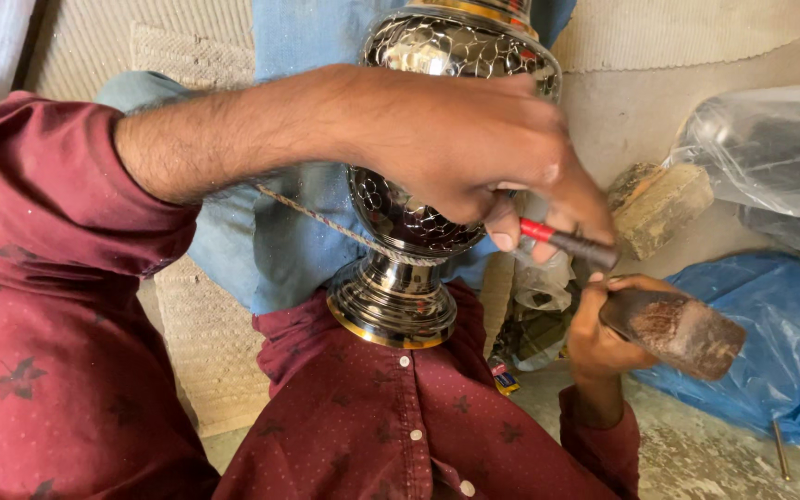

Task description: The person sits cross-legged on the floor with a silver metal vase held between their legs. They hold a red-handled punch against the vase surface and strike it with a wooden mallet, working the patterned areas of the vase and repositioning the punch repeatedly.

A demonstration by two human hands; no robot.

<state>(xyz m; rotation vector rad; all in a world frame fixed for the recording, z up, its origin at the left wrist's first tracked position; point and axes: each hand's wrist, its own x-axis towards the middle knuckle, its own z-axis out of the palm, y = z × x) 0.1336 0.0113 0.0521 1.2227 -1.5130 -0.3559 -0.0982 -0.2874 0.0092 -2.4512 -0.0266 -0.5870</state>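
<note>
Just past my right wrist, a small flat packet [506,378] lies on the floor, red, yellow and blue. A crumpled clear plastic bag [543,282] sits above it, a blue plastic bag [780,343] spreads at the right, and a clear wrapper [770,148] covers something dark further up.

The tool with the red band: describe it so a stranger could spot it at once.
Start at the big shiny metal vase with the hammered pattern, resting against the person's maroon shirt. The left hand reaches across its belly, and the tool is pinched in those fingers at the vase's right side. It is a thin dark rod with a red band, far slimmer than the heavy rusty-brown hammer head by the right hand below.
</note>
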